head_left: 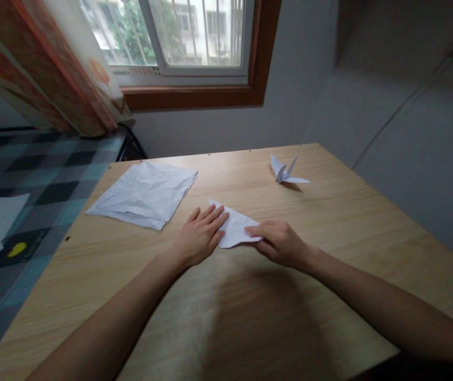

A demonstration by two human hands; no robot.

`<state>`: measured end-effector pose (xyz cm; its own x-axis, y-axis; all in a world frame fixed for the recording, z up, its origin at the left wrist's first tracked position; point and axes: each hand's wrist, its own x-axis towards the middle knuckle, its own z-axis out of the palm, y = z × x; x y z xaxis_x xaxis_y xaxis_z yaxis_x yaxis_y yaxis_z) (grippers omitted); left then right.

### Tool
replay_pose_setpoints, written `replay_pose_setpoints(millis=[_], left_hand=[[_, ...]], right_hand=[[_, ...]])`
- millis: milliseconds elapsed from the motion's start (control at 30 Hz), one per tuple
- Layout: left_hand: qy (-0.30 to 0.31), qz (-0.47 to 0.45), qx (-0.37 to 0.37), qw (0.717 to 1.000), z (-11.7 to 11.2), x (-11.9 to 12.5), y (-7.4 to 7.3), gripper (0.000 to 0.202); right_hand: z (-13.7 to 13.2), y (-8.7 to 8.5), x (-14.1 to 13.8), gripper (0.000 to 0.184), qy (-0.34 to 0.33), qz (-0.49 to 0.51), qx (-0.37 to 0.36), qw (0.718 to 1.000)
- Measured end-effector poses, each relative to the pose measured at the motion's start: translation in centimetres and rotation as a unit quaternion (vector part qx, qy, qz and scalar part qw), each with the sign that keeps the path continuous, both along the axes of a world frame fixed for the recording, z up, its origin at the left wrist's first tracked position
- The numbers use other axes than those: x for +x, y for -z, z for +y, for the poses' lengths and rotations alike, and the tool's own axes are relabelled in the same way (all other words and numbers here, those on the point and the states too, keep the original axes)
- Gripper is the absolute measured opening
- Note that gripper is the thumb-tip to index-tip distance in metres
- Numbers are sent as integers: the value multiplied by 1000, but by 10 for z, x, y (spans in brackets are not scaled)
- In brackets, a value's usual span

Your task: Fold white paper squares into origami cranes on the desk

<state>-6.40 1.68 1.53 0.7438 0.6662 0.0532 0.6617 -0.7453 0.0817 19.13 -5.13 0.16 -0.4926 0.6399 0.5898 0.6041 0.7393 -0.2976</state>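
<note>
A folded sheet of white paper (237, 228), roughly triangular, lies on the wooden table (163, 328) between my hands. My left hand (202, 233) rests flat on its left side, fingers stretched out over the paper. At the right corner, my right hand (279, 241) pinches the paper, thumb on top and the other fingers curled under or beside the edge. Part of the paper is hidden beneath the left fingers. Farther back to the right stands a folded white paper crane (284, 172).
Several creased white paper sheets (142, 190) lie stacked at the table's back left. A checkered cloth surface (52, 196) adjoins on the left, with white paper (2, 227) on it. Beyond are a curtain (52, 69), a window (202, 37) and a wall cable (404, 106).
</note>
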Motion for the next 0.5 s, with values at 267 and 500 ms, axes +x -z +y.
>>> replay_pose_setpoints(millis=[267,500], left_hand=[[-16,6,-12,1000,-3,2,-3,59],[-4,-1,8,1000,-5,3,-1,58]], right_hand=[[24,0,-12,42,155,-45,-73,984],[15,2,13,33,-3,-129,-3,992]])
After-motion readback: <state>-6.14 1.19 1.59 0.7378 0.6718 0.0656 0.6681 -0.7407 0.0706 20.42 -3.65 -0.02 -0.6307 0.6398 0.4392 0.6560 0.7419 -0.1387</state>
